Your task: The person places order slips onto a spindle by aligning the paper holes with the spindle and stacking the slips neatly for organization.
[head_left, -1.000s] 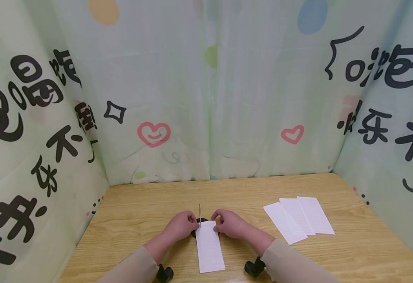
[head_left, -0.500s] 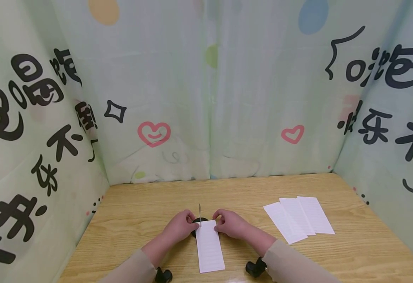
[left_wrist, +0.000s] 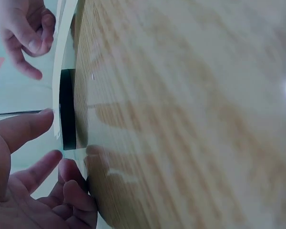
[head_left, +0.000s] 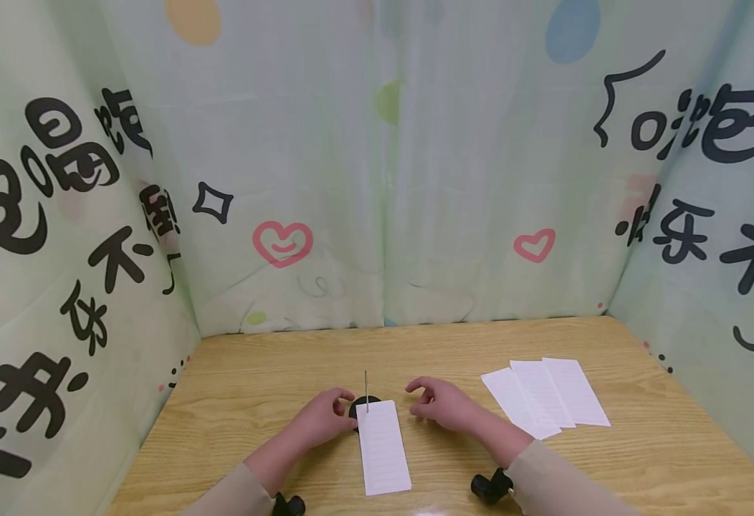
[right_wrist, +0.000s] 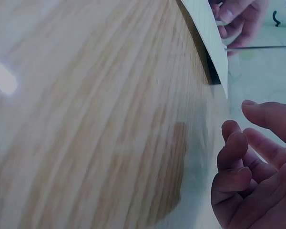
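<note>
A paper spike [head_left: 366, 387] with a thin upright metal rod and a round black base [left_wrist: 67, 112] stands at the table's middle. A lined white paper slip [head_left: 385, 451] lies over the base, with the rod at its top left corner; the slip's lower part reaches toward me. My left hand [head_left: 328, 417] is at the slip's upper left corner, thumb and forefinger apart, the fingertips close to the base. Whether it touches the slip, I cannot tell. To the right of the slip, my right hand [head_left: 443, 405] hovers with loosely bent fingers, holding nothing.
Three overlapping white paper slips [head_left: 575, 394] lie at the right on the wooden table [head_left: 254, 373]. A patterned curtain [head_left: 325, 179] encloses the table at the back and both sides. Black wrist mounts [head_left: 492, 487] sit under the forearms.
My right hand has let go of the slip's upper right corner and moved right. My left hand's fingers have loosened and drawn slightly left. The slip stays on the spike.
</note>
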A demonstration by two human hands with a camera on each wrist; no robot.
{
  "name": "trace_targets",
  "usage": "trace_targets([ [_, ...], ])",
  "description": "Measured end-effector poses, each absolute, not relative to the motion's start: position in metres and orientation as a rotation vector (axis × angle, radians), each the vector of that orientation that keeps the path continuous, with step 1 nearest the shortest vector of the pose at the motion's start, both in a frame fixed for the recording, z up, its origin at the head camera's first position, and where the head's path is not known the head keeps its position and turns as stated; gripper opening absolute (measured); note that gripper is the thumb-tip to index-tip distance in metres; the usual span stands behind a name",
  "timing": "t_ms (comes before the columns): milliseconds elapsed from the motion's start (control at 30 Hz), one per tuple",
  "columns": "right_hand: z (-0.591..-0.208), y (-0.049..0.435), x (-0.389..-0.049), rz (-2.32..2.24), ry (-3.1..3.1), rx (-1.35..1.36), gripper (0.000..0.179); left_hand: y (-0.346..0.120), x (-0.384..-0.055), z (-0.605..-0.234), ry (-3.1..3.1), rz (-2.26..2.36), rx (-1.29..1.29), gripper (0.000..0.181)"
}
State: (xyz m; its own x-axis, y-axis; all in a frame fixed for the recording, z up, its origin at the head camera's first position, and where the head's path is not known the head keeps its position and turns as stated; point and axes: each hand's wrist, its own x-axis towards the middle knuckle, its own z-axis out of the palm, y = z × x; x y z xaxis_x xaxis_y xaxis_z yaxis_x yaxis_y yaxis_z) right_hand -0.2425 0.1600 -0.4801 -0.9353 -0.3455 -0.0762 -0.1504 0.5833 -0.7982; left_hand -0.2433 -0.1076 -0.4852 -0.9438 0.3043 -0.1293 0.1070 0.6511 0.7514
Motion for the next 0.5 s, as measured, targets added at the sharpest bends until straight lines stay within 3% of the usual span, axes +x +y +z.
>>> trace_targets([
  [500, -0.472, 0.216, -0.237, -1.312, 2.623, -0.290, 0.040, -0.109, -0.243, -0.485, 2.596, 1.158, 0.355, 0.043],
])
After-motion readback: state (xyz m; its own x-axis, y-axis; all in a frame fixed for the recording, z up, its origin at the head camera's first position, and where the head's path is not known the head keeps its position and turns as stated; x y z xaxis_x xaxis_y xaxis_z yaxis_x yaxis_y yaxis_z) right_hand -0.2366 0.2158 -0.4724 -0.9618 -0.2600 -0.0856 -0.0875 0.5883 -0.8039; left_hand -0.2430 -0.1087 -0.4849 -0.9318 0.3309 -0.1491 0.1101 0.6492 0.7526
